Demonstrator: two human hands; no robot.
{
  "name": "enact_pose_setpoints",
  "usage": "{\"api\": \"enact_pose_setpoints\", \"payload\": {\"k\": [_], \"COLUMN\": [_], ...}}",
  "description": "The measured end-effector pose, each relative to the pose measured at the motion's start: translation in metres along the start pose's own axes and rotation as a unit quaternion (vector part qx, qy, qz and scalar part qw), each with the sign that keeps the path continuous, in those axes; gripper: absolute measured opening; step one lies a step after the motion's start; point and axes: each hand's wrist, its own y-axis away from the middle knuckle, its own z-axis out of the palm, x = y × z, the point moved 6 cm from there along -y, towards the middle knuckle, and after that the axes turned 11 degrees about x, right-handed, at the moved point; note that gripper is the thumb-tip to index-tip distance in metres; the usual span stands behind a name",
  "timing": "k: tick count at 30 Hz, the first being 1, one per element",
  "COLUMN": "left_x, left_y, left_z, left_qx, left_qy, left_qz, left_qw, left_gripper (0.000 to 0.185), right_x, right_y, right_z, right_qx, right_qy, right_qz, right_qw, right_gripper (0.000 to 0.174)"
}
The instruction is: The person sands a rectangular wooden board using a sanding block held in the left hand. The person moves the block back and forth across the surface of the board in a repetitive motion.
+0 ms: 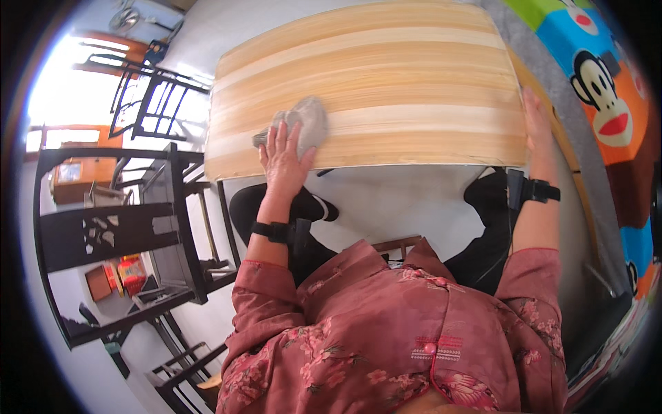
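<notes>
Before me stands a small table with a striped, light wood-look top (393, 72). My left hand (283, 160) lies palm down on a crumpled grey cloth (312, 121), pressing it against the tabletop near its left front part. The fingers are spread over the cloth, which bulges out beyond the fingertips. At the table's right edge is my right hand (538, 116), slightly blurred, with its fingers along the side of the top; whether they curl under the edge is hidden. Each forearm wears a black strap with a small device.
A dark wooden chair (108, 227) stands close on the left, with another dark chair (155, 98) beyond it. Along the right runs a seat or bed edge with a colourful monkey-print cover (602, 98). My knees are on either side below the table's front edge.
</notes>
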Motion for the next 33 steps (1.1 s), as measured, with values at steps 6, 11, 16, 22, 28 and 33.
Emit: {"api": "enact_pose_setpoints", "payload": {"k": [6,11,16,22,28,33], "left_x": [-0.149,-0.252,-0.298,-0.269,-0.203,-0.139], "left_y": [0.008,0.014,0.005,-0.002,-0.014,-0.030], "left_z": [0.009,0.010,0.011,0.014,0.025,0.030], "left_qx": [-0.007,-0.052,-0.054,-0.056,-0.059,-0.058], "left_qy": [-0.083,-0.139,-0.132,-0.133,-0.115,-0.109], "left_qz": [-0.146,-0.248,-0.330,-0.363,-0.263,-0.204], "left_qw": [0.986,0.957,0.933,0.921,0.956,0.971], "left_gripper": [0.068,0.073,0.074,0.073,0.072,0.068], "right_x": [0.006,0.003,0.000,0.009,0.008,0.002], "right_y": [-0.001,0.003,0.003,-0.002,0.005,0.009], "right_z": [-0.002,-0.002,0.004,-0.004,-0.010,-0.011], "right_qx": [0.039,0.031,-0.013,0.022,0.087,0.100], "right_qy": [0.060,0.070,0.031,-0.005,-0.052,-0.087], "right_qz": [0.022,0.021,0.004,0.052,0.145,0.117], "right_qw": [0.997,0.997,0.999,0.998,0.984,0.984], "right_gripper": [0.050,0.051,0.048,0.049,0.055,0.059]}}
